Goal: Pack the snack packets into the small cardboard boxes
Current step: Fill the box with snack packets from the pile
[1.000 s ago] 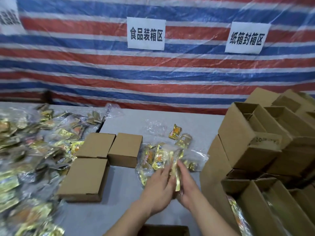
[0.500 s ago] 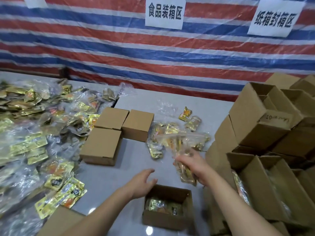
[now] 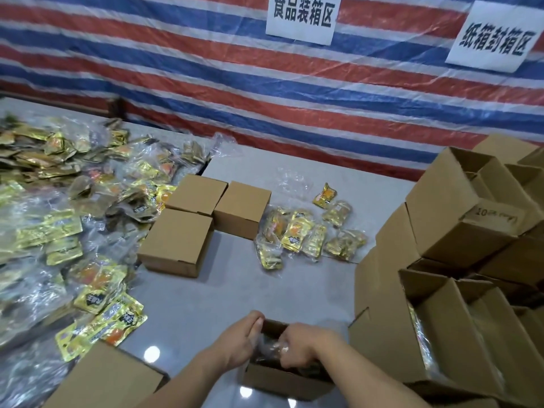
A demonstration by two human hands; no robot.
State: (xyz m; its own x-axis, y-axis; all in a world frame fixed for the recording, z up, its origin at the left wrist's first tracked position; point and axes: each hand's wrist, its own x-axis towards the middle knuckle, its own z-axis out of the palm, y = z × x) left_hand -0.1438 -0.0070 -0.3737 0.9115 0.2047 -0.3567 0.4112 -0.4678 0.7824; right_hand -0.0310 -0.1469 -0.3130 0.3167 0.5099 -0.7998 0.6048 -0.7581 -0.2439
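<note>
A small open cardboard box (image 3: 282,381) stands at the near edge of the grey table (image 3: 223,290). My right hand (image 3: 301,346) grips a clear bag of snack packets (image 3: 269,348) and holds it down inside that box. My left hand (image 3: 244,334) curls its fingers over the box's left rim. Most of the box's inside is hidden by both hands. Three closed small boxes (image 3: 176,240) sit together at mid table. Loose yellow snack packets (image 3: 294,231) lie to their right.
A large heap of bagged snack packets (image 3: 59,216) covers the table's left side. Open cardboard boxes (image 3: 456,216) are stacked high on the right. Another closed box (image 3: 103,378) sits at the near left. A striped tarp wall (image 3: 265,98) closes off the back.
My right hand has carried the bag of packets from above the table down into the open box. My left hand has moved onto the box's rim. The view has tilted down.
</note>
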